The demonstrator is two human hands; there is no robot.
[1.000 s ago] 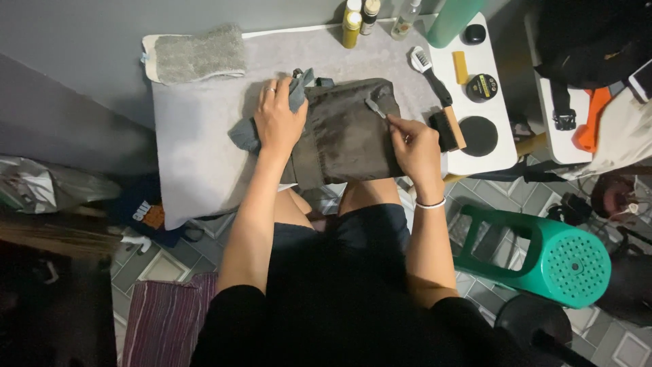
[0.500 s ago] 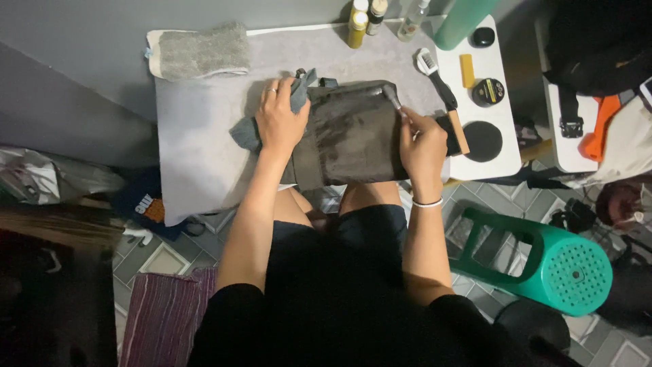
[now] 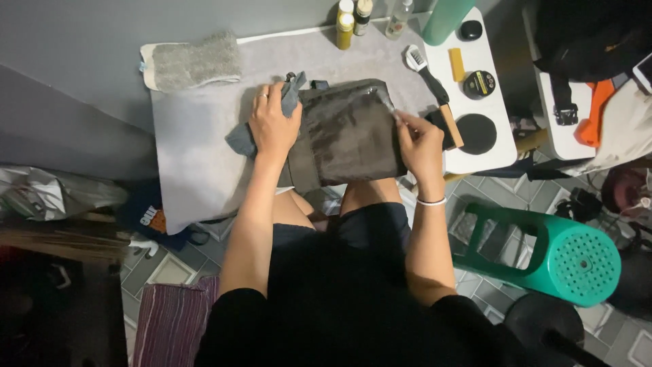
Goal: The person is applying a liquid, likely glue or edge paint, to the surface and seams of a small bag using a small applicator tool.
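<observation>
My left hand (image 3: 272, 126) presses down on the left edge of the dark grey bag (image 3: 346, 132), fingers curled around a bunched blue-grey cloth (image 3: 244, 139) that trails off to the left of the bag. My right hand (image 3: 420, 146) rests at the bag's right edge with the fingertips pinched shut on something small and pale near the upper right corner; I cannot tell what it is. The bag lies flat on the grey mat (image 3: 197, 170) covering the worktop (image 3: 468, 160), its near edge hanging over my knees.

At the far left corner of the mat lies a folded fuzzy grey towel (image 3: 193, 62), well apart from my hands. Along the far edge stand small bottles (image 3: 346, 24), two with yellow contents, beside a tall teal container (image 3: 445, 20). Just right of my right hand a wooden-handled brush (image 3: 445, 122) lies touching the bag's side, with a slimmer white-headed brush (image 3: 424, 71) beyond it. Further right are a round black lid (image 3: 477, 132), an open round tin (image 3: 479, 83), a yellow block (image 3: 457, 64) and a small black cap (image 3: 471, 29). On the floor to the right a green plastic stool (image 3: 550, 248) lies tipped on its side.
</observation>
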